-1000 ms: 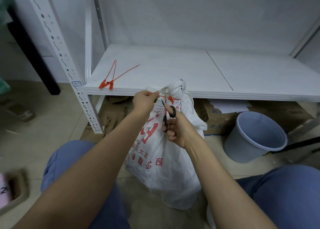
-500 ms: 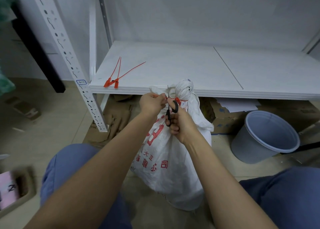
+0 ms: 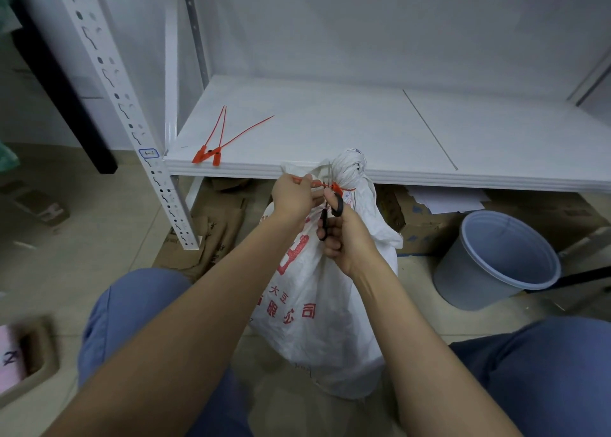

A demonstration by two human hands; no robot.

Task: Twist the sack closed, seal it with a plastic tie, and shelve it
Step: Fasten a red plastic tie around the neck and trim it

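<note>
A white woven sack [image 3: 327,311] with red print stands on the floor between my knees, its neck twisted into a knob just below the shelf edge. A red plastic tie [image 3: 340,188] circles that neck. My left hand [image 3: 294,198] pinches the tie's loose tail and holds it out to the left. My right hand [image 3: 347,238] grips black-handled scissors [image 3: 332,213], blades pointing up at the tie beside the neck. The white shelf [image 3: 363,132] lies behind the sack.
Two spare red ties [image 3: 215,145] lie near the shelf's front left corner. A grey bucket [image 3: 499,258] stands on the floor at right. Cardboard boxes sit under the shelf, and a perforated white upright [image 3: 132,115] rises at left.
My right hand has brought the scissors up closer to the tie at the sack's neck. My left hand still holds the tail, now nearer the neck.
</note>
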